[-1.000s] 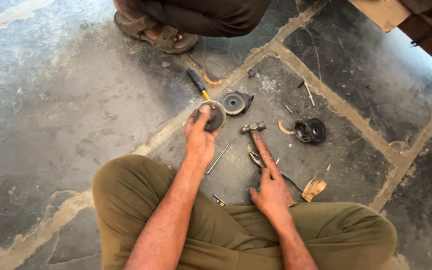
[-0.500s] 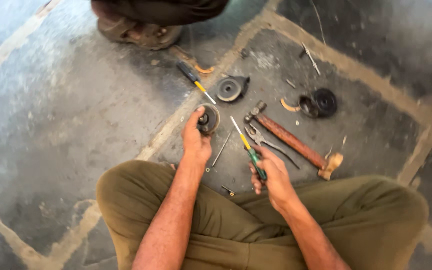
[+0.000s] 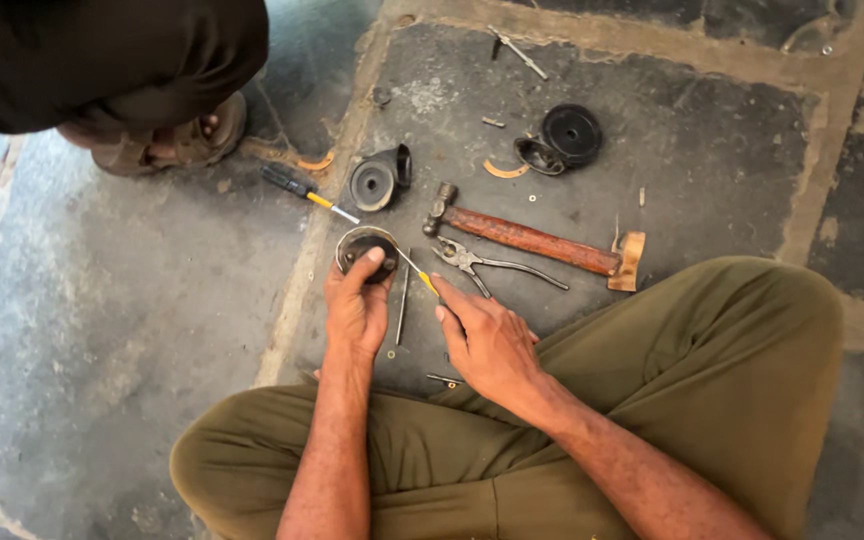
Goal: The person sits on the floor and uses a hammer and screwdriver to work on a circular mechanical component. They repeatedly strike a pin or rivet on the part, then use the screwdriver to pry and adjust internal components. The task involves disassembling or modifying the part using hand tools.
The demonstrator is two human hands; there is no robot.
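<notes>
Two hands are now engaged on one part. The left hand (image 3: 357, 300) is closed around a round housing (image 3: 364, 249) that stands on the stone floor (image 3: 132, 330) just ahead of the crossed legs, fingers wrapped on its rim and one fingertip pressed onto the dark centre. This grip is unchanged from a second ago.

The right hand (image 3: 487, 340) has changed. A second ago it rested on the floor with one finger extended and held nothing. Half a second ago it had closed on a screwdriver (image 3: 420, 275). It now pinches the handle with fingers together, and the shaft tip lies at the rim of the housing. Judgement: the work has moved from steadying the part to applying the tool at its edge.

Adjacent items:
- Pliers (image 3: 482, 263), just beside the right hand, untouched.
- Hammer (image 3: 537, 240), beyond the pliers.
- Second screwdriver (image 3: 304, 190) and second housing (image 3: 377, 181), further out.
- Two dark round parts (image 3: 562, 138), well apart.
- Another person's sandalled foot (image 3: 167, 140), far left.
</notes>
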